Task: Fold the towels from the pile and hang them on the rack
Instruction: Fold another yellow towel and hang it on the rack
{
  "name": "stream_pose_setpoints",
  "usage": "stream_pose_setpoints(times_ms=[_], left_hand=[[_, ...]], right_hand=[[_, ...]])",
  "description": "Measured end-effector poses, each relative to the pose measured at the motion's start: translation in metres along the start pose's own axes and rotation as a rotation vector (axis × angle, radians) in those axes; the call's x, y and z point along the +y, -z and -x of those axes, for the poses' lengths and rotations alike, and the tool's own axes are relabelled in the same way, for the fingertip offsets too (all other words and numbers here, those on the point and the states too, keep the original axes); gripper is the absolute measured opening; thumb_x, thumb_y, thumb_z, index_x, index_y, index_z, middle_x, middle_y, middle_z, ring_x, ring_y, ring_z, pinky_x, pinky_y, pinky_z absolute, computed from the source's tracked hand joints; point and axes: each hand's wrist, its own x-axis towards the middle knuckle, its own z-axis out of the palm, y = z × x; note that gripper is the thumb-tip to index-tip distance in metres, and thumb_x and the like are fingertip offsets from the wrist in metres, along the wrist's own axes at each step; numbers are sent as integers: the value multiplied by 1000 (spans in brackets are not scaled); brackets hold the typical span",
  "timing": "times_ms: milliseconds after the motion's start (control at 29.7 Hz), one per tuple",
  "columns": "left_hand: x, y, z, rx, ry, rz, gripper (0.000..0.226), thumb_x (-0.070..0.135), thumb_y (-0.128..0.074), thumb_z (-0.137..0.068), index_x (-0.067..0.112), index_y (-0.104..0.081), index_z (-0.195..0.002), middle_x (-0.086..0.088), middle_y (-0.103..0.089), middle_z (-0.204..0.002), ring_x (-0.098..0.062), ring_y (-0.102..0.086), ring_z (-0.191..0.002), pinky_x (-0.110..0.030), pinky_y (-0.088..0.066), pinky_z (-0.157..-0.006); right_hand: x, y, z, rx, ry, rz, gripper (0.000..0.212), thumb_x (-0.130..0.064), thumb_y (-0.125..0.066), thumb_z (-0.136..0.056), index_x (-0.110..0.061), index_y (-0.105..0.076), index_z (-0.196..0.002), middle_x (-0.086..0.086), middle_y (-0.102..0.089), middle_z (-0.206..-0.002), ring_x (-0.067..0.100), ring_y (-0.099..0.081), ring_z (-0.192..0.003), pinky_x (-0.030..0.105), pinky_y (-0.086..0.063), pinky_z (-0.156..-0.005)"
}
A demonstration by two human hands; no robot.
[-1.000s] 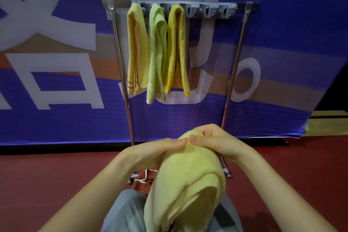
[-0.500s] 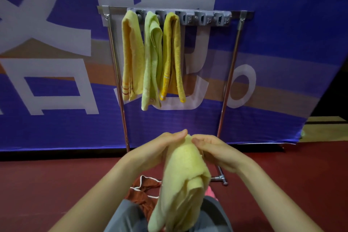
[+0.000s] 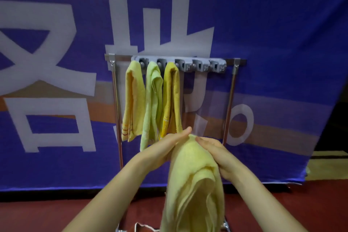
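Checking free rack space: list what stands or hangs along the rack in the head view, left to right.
left post → pale orange towel → light green towel → golden yellow towel → bare grey clips → right post

Indoor hall: red floor [image 3: 37, 213], big printed banner [image 3: 263, 24]
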Motion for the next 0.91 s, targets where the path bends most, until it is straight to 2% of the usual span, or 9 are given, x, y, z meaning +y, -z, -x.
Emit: stream_pose_setpoints(times_ms=[101, 236, 337, 471, 572, 707, 774, 842, 909], left_hand=[[21, 11, -19, 78, -67, -66, 32, 43, -42, -90, 22, -66, -93, 13, -73, -74, 2, -67, -75, -13, -52, -69], [47, 25, -55, 160, -164, -67, 24, 38, -47, -91, 22, -64, -97, -6, -67, -104, -20, -61, -100, -31, -47, -87], [68, 31, -86, 178, -263, 54, 23, 28, -45, -93, 14, -63, -92, -7, -63, -89, -18, -59, -84, -27, -47, -76], [89, 30, -133, 241, -338, 146, 24, 24, -44, -94, 15, -62, -81, -2, -62, -78, -11, -58, -72, -22, -48, -68], [97, 34, -165, 260, -344, 168, 24, 22, -44, -94, 14, -59, -77, -4, -59, -77, -12, -56, -71, -24, -46, -69], [109, 49, -204, 362, -332, 172, 27, 21, -45, -93, 14, -56, -69, -3, -57, -69, -6, -58, -58, -16, -48, -58], [115, 61, -220, 413, -349, 127, 26, 23, -45, -94, 14, -57, -73, -5, -60, -77, -11, -61, -70, -21, -49, -70], [119, 76, -237, 447, -352, 21, 23, 27, -43, -94, 15, -59, -82, -6, -61, -87, -18, -58, -87, -29, -45, -84], [126, 85, -247, 469, -352, -32, 27, 28, -41, -95, 10, -60, -97, -10, -60, -95, -21, -54, -94, -31, -43, -86]], right_hand=[[-28, 1, -16, 58, 45, 1, 27, -28, -53, -80, -14, -68, -98, 7, -73, -90, 15, -68, -82, 24, -55, -73], [-64, 9, -43, 103, 131, 52, 25, -25, -50, -88, -11, -67, -99, 8, -73, -89, 13, -69, -79, 21, -56, -70], [-84, 16, -68, 141, 189, 54, 23, -22, -48, -91, -12, -67, -98, 5, -73, -85, 11, -69, -76, 21, -56, -69], [-106, 38, -101, 229, 232, 45, 28, -25, -49, -91, -11, -65, -109, 9, -71, -100, 17, -67, -91, 27, -53, -82], [-117, 61, -123, 233, 189, 94, 28, -30, -49, -91, -15, -68, -104, 5, -74, -96, 13, -69, -88, 23, -54, -73], [-120, 90, -153, 285, 95, 288, 29, -39, -52, -88, -18, -70, -99, 0, -75, -88, 8, -69, -79, 20, -50, -66], [-124, 100, -170, 337, 108, 367, 27, -36, -51, -90, -16, -69, -88, 0, -70, -78, 6, -64, -63, 16, -45, -53], [-129, 108, -193, 399, 164, 398, 24, -33, -52, -90, -16, -66, -80, 1, -66, -78, 9, -58, -66, 21, -43, -57], [-137, 109, -206, 456, 207, 352, 20, -29, -53, -89, -15, -66, -88, 5, -67, -86, 15, -60, -77, 26, -45, -65]])
